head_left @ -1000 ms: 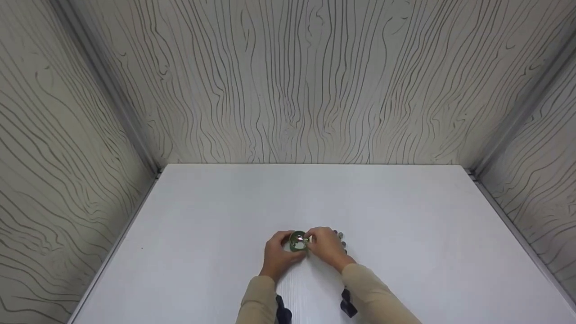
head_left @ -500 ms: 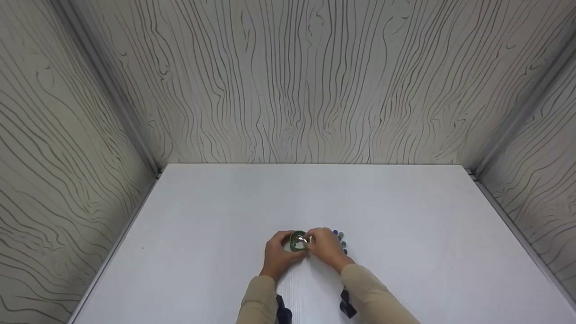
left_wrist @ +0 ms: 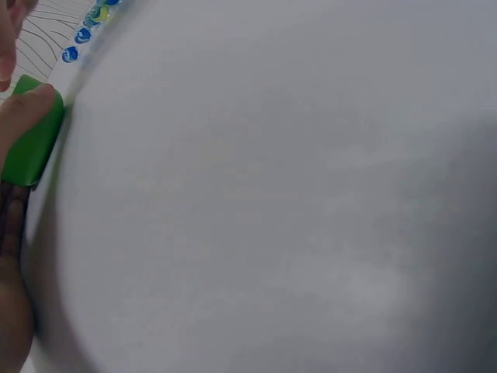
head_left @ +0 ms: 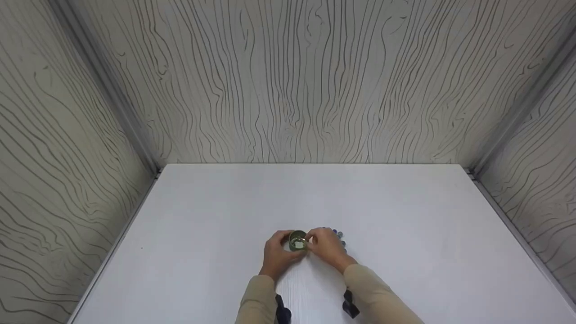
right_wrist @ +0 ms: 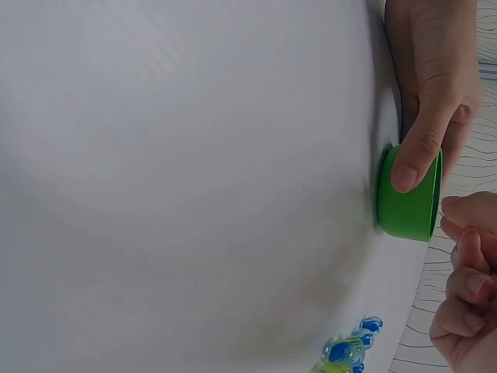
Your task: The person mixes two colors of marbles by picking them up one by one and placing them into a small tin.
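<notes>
A small round green cup (head_left: 294, 248) stands on the table, its opening facing up. My left hand (head_left: 277, 255) grips it from the left, with the thumb against its near side in the right wrist view. At the cup's right rim, my right hand (head_left: 328, 246) has its fingers curled, thumb and forefinger together. A small shiny thing (head_left: 304, 240) shows at these fingertips, too small to name. Something pale lies inside the cup, its kind unclear. Several blue and clear glass marbles (right_wrist: 340, 351) sit on the table just right of my right hand, partly hidden by it in the head view.
The white tabletop (head_left: 216, 207) extends around both hands. Wood-grain patterned panels (head_left: 288, 81) enclose it at the back and on both sides. Dark wrist devices (head_left: 283, 310) show beneath the sleeves.
Both hands stay nearly in place at the cup. The bright glint inside the cup has faded, and the right fingertips have shifted only slightly.
</notes>
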Demonstrator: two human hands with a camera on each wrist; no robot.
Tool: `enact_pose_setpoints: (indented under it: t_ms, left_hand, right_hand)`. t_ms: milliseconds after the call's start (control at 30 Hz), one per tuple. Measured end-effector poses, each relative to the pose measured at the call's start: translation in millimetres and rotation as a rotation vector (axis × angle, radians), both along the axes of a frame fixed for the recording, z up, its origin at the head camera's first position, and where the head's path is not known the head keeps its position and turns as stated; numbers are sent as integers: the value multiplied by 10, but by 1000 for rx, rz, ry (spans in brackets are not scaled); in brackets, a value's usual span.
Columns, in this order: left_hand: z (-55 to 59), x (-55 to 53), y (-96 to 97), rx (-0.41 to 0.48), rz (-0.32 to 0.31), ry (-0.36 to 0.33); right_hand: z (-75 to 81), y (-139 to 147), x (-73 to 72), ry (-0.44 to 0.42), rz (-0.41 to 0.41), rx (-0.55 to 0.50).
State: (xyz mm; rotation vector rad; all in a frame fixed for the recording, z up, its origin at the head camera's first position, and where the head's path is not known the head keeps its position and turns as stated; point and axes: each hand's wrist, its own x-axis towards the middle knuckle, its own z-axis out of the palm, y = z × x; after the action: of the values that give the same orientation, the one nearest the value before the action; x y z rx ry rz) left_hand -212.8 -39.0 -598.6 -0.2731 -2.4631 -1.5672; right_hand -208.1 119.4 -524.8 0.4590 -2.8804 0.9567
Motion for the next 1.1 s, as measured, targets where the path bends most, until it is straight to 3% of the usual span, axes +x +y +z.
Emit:
enact_pose_setpoints:
  t_ms: [500, 1100]
  left_hand:
    - [28, 5, 1, -5, 6, -12]
    - [37, 26, 6, 14, 3, -59]
  right_hand:
    - [76, 127, 11, 14, -26, 52]
    - [60, 332, -4, -28, -92, 25]
